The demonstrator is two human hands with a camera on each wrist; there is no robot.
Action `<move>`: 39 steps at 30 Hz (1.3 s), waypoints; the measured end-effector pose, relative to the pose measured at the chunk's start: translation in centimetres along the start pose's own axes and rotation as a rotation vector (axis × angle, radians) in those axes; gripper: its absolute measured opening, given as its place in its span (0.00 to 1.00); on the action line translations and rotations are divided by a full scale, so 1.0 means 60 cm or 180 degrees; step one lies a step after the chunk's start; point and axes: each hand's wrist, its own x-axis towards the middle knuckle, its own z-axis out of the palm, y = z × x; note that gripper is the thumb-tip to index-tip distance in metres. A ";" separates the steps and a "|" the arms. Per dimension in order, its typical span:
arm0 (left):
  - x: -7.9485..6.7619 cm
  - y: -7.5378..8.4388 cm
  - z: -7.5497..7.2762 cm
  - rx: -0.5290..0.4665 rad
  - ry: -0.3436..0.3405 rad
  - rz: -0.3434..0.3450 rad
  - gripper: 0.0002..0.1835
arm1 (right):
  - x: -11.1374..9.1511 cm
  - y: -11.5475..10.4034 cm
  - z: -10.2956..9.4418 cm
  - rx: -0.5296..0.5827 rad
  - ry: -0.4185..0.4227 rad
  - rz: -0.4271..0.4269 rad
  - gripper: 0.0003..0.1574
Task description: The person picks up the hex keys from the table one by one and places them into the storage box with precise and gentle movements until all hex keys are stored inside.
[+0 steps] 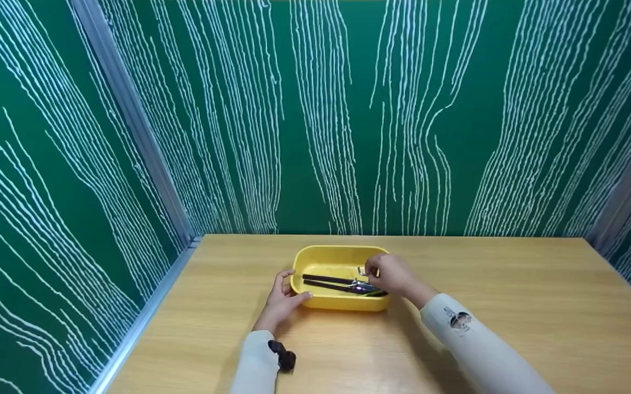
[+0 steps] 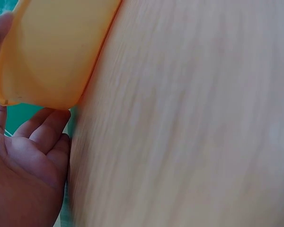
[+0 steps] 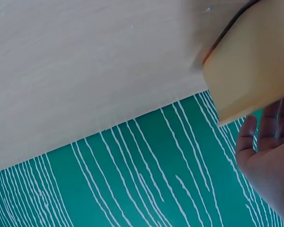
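A yellow plastic tub (image 1: 342,303) stands on the table. At its left end my left hand (image 1: 282,300) grips the wall, thumb at the front rim and fingers round the side. The left wrist view shows that hand (image 2: 33,156) against the tub's outer wall (image 2: 57,52). Over the tub's right end, my right hand (image 1: 393,273) reaches in with bent fingers, pinching a small silvery piece (image 1: 362,271) whose kind is unclear. Two dark sticks, perhaps pens or chopsticks (image 1: 326,280), lie inside beside small shiny items (image 1: 358,284), partly hidden by the right hand.
The wooden table (image 1: 512,306) spreads around the tub. Green panels with white wavy lines (image 1: 320,109) rise behind it and at both sides, with grey posts (image 1: 134,109) at the corners. A dark device (image 1: 282,355) sits on the left sleeve.
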 end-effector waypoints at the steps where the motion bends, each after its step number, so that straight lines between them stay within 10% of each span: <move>1: 0.000 0.000 0.000 0.0008 0.0000 0.0002 0.45 | 0.001 0.000 0.003 0.0013 -0.0021 0.0035 0.04; 39: -0.002 0.000 0.000 -0.0096 0.0022 -0.0034 0.44 | 0.009 -0.010 0.048 0.0268 -0.0334 0.0846 0.02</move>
